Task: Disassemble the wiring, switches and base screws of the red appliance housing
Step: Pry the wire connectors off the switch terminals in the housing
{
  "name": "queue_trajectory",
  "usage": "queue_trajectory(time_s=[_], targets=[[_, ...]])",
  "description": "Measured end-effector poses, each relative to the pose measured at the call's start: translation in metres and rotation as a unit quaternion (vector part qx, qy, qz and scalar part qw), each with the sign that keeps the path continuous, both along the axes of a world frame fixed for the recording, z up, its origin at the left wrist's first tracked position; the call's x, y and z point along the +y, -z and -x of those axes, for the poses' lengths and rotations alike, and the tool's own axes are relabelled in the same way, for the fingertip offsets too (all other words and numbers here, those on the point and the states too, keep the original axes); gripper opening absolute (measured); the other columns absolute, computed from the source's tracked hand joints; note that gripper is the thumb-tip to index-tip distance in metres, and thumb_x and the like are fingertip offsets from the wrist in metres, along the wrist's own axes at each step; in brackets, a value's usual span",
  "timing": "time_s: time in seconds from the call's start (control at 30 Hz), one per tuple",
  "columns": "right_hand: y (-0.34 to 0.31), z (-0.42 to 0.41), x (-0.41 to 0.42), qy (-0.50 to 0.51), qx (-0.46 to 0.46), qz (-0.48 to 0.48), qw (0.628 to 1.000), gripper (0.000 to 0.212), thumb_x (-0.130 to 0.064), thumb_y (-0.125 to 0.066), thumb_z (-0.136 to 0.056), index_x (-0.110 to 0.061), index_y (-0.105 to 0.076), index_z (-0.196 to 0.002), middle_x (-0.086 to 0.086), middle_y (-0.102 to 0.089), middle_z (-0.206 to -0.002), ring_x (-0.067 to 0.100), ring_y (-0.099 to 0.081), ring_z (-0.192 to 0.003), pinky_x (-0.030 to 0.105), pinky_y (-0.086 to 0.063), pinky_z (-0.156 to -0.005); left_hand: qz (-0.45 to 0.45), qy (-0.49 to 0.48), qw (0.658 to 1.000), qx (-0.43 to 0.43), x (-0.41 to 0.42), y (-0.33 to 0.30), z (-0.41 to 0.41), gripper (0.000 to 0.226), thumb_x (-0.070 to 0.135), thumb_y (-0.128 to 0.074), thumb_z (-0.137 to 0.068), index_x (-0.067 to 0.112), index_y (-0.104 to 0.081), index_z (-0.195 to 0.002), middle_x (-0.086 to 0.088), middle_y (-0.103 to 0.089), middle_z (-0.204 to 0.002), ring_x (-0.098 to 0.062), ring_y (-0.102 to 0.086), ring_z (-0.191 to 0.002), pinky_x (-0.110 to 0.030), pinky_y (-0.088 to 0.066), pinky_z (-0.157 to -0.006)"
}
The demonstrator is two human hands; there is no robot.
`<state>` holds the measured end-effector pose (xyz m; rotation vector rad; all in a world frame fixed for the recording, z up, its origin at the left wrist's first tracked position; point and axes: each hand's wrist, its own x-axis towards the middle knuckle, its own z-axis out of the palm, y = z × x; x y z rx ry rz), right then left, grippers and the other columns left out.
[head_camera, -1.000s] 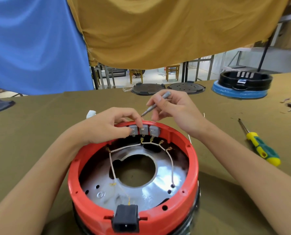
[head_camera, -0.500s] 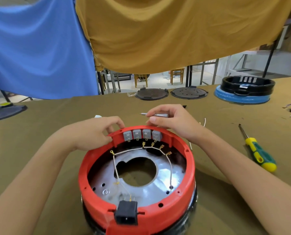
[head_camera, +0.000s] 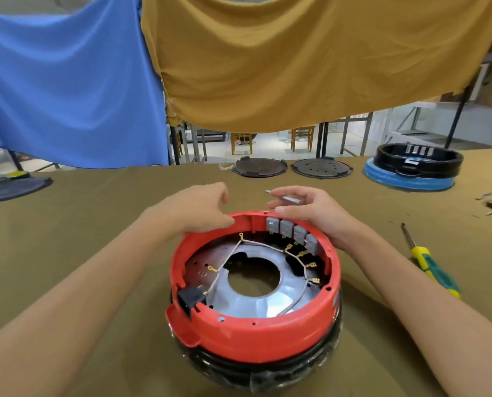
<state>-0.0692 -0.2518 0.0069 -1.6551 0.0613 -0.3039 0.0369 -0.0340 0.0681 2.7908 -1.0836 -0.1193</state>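
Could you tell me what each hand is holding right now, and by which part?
The right hand holds a thin metal tool by its shaft, tip pointing left. The left hand rests on the red housing rim.

1. You have no legible text, brand, number or sign anywhere in this view.
2. The red housing point(head_camera: 256, 333), which your hands reach over at its far rim, carries no readable marking on its wall.
3. The black base point(head_camera: 416, 160), well away to the right of your right hand, bears a small white patch, too blurred for you to read.
4. The yellow-green screwdriver point(head_camera: 431, 267), lying off to the right of your right forearm, shows no lettering you can make out.
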Motion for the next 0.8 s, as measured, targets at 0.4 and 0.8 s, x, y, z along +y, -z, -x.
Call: queue_trajectory(time_s=[0.4,0.8], targets=[[0.000,0.000,-0.012,0.059,-0.013,0.008,0.998,0.024,-0.006,-0.063,-0.090,-0.020,-0.077,-0.104,0.009,-0.076,-0.101,0.023,-0.065,-0.087,0.044,-0.054,-0.091,-0.031,0.093,0.995,-0.025,-0.006,0.007,0.001,0.037,0.015,-0.050,-0.099,0.031,-0.057,-0.131,0.004,-0.060,-0.131,-0.016,-0.054,-0.107,-0.030,-0.043,-0.092],[0.004,-0.005,-0.018,-0.069,-0.004,-0.039,0.997,0.044,-0.008,-0.079,-0.079,-0.018,-0.070,-0.122,0.009,-0.072,-0.120,0.027,-0.069,-0.112,0.029,-0.058,-0.088,0.124,-0.015,0.950,0.285,0.033,-0.002,0.002,0.037,0.041,-0.064,-0.092,0.035,-0.051,-0.126,0.006,-0.067,-0.115,-0.009,-0.066,-0.103,-0.042,-0.061,-0.075]])
